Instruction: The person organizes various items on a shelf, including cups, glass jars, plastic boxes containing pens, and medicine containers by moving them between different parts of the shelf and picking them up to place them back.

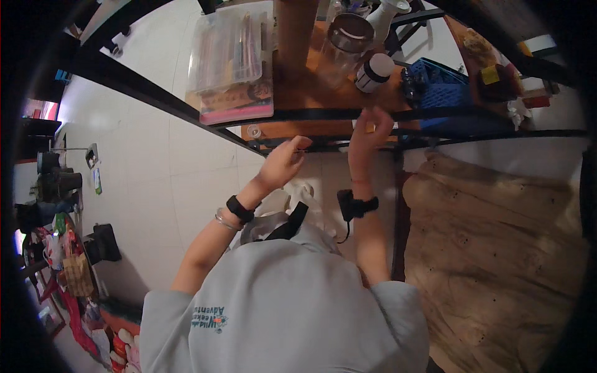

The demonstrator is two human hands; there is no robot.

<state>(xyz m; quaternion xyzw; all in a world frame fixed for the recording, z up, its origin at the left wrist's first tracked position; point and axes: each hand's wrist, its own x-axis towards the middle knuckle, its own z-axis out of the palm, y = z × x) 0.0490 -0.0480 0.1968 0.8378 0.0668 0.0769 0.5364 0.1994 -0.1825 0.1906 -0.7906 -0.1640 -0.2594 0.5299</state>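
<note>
My left hand (283,162) is raised in front of the shelf's near edge, thumb and fingers bent towards each other. A thin dark sliver shows at its fingertips, too small to make out. To the right, my right hand (371,133) reaches up to the black front rail (322,114), its thumb and forefinger curled together and blurred. Whether anything is pinched there is hidden. Just beyond that hand stands a white bottle with a black band (373,74). Behind it is a clear jar with a brown lid (345,51).
A clear plastic case of pencils (228,56) lies at the wooden shelf's left, over the rail. Blue plastic baskets (440,88) stand at the right. Below, a lower shelf (298,130) holds a small clear round object (253,131). A brown cloth-covered surface (485,242) lies right.
</note>
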